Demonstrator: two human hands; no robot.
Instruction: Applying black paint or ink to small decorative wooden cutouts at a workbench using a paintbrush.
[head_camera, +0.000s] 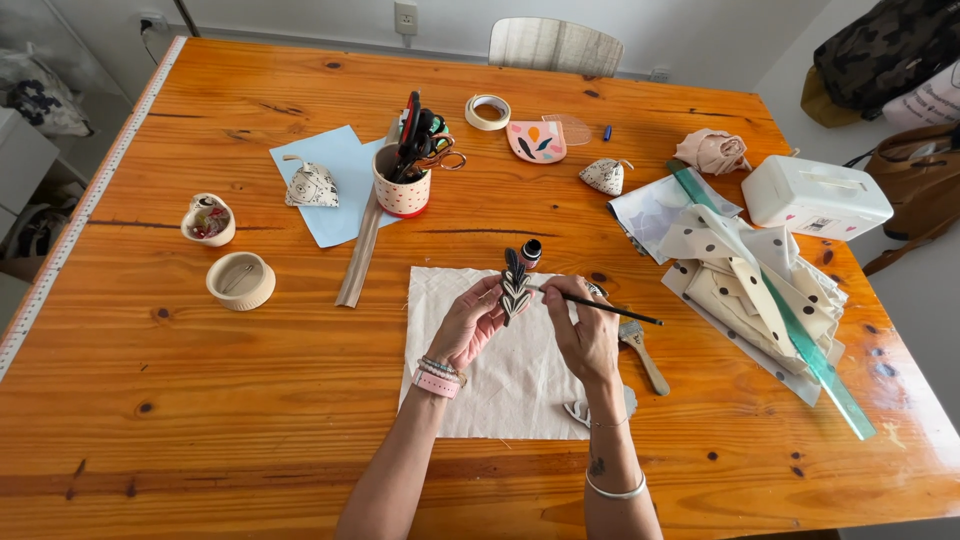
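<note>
The left hand (468, 325) holds a leaf stamp (514, 284). The right hand (585, 330) holds a thin brush (610, 309). A shaky brush could drip paint on the white cloth (520, 385).

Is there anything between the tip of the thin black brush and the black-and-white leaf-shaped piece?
Nothing visible. The left hand holds the black-and-white leaf-shaped piece upright above the cream cloth; the right hand brings the thin black brush straight to its edge.

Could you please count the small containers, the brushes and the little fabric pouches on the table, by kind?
Small containers: 3, the dotted cup, the round dish and the small bowl.
Brushes: 2, the thin brush in the right hand and the flat brush.
Fabric pouches: 2, and.
Total: 7.
</note>
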